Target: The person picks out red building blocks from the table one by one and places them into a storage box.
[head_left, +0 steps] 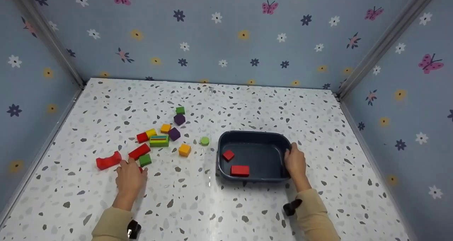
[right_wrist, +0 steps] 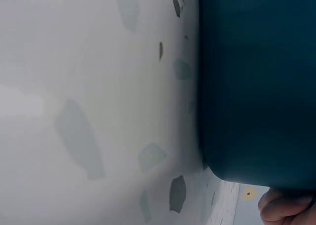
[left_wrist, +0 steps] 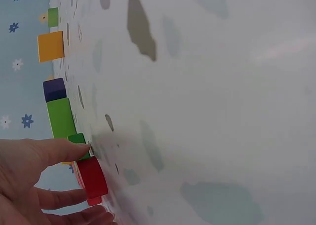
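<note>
My left hand [head_left: 129,176] reaches down at the left, thumb and fingers spread around a small red block [left_wrist: 93,178]. The thumb stands apart from that block in the left wrist view. Just beyond the fingertips lie a long red block [head_left: 139,151], a green cube [head_left: 145,160] and a red arch-shaped block [head_left: 109,160]. My right hand [head_left: 296,161] grips the right rim of a dark blue tub [head_left: 254,179], fingers curled over its edge. Inside the tub are a red cube [head_left: 228,155] and a red rectangular block [head_left: 240,170].
Farther up the speckled table lie a light green block with stripes [head_left: 159,141], orange cubes [head_left: 184,150], purple blocks [head_left: 174,134], a yellow block [head_left: 151,132], another red block [head_left: 142,137] and a light green round piece [head_left: 205,141]. Patterned panels [head_left: 226,35] enclose the back and sides.
</note>
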### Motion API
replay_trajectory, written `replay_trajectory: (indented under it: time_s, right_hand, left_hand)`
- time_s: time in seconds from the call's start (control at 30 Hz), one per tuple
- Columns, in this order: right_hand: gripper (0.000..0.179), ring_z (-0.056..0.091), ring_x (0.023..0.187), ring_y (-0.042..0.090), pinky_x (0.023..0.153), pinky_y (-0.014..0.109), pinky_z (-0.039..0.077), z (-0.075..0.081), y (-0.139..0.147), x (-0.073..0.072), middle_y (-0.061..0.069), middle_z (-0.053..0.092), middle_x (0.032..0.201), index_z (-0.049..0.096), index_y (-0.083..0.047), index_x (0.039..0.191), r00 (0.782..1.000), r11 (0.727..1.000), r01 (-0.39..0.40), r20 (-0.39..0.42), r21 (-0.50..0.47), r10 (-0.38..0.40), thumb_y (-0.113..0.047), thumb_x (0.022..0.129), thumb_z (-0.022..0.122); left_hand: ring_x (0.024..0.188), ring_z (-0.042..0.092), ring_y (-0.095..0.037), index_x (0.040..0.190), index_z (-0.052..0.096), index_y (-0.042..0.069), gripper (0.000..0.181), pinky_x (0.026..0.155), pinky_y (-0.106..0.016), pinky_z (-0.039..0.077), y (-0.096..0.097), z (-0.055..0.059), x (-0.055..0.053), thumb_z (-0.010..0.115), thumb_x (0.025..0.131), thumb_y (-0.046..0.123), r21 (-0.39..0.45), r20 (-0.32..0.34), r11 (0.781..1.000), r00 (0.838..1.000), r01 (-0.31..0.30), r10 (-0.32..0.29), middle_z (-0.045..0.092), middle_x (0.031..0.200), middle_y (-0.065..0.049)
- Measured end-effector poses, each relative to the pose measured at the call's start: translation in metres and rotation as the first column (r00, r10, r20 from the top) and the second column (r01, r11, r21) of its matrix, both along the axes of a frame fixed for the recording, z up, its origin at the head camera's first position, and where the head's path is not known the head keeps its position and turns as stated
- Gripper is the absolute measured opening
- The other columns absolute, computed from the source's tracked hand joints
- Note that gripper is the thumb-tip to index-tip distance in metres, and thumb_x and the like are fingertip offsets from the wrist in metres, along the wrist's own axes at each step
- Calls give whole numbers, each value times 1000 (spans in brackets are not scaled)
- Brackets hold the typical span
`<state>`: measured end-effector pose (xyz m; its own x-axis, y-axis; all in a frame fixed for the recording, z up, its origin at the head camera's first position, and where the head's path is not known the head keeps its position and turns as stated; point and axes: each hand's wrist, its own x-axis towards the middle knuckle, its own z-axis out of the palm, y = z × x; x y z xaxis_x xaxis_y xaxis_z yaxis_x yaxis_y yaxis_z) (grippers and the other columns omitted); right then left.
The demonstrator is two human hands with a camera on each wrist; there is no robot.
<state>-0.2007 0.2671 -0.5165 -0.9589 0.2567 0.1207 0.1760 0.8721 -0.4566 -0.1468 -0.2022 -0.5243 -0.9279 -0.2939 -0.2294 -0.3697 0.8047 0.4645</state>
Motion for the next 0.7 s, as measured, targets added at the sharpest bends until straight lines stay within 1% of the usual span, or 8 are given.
replay_trajectory:
  time_s: [0.23,0.33,0.57,0.7]
  right_hand:
    - [25,58,82,38,62,47,45,0,1,-2,28,57,97,45,2,111,998,1000,22,66,-17,-21,-12,91,43]
    - [25,58,82,39,63,47,45,1,1,-2,28,57,97,45,2,111,997,999,24,69,-21,-23,-12,91,43]
    - [27,57,84,39,65,48,45,1,1,-2,28,57,99,45,2,113,998,999,21,64,-28,-19,-12,91,42]
    - [27,57,85,39,65,48,45,1,1,-1,28,57,99,45,2,113,998,999,17,56,-36,-15,-12,91,43]
  left_hand:
    - [98,40,-42,123,33,-17,57,81,-49,43,1,0,-1,60,83,14,17,5,1000,1000,12,-12,37,107,-31]
    - [95,42,-41,119,36,-17,52,80,-47,43,1,0,0,60,83,12,14,-1,1000,1000,25,-25,39,104,-31]
    - [88,46,-40,103,45,-17,34,75,-44,43,1,0,1,58,83,7,18,-34,999,999,35,-34,44,93,-29]
    - [85,47,-38,102,47,-17,32,74,-42,43,1,0,1,58,83,6,8,-36,999,999,34,-34,46,91,-27]
